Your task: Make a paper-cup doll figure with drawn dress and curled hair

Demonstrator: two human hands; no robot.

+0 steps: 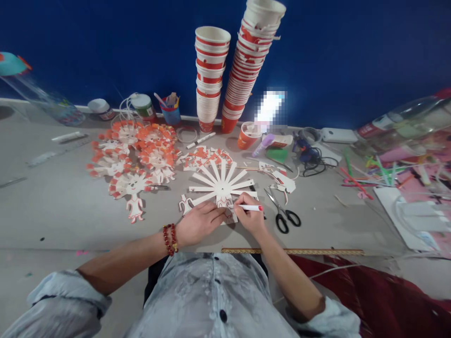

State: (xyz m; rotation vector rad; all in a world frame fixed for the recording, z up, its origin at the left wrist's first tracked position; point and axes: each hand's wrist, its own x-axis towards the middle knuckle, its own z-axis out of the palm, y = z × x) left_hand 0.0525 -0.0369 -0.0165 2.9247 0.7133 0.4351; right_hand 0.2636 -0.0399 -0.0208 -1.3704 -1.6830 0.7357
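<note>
A white paper cutout [222, 187] with long strips fanned out from its centre lies flat on the table. Red lines of a small figure are drawn on its lower panel. My right hand [249, 215] grips a white marker with a red end [251, 207], its tip at the drawn panel. Fingers stretched, my left hand [201, 222] lies flat against the left side of that panel. A small cut-out paper piece with a red outline [184, 204] sits just beyond the left hand. Black-handled scissors [283, 213] rest to the right, blades apart.
Finished-looking paper figures with orange-tipped fringes [136, 155] pile up on the left. Two tall stacks of paper cups [210, 80] stand at the wall. Paper scraps [283, 180], a glue gun [308, 150] and coloured sticks [355, 180] lie rightward. A patterned strip [292, 251] runs along the front edge.
</note>
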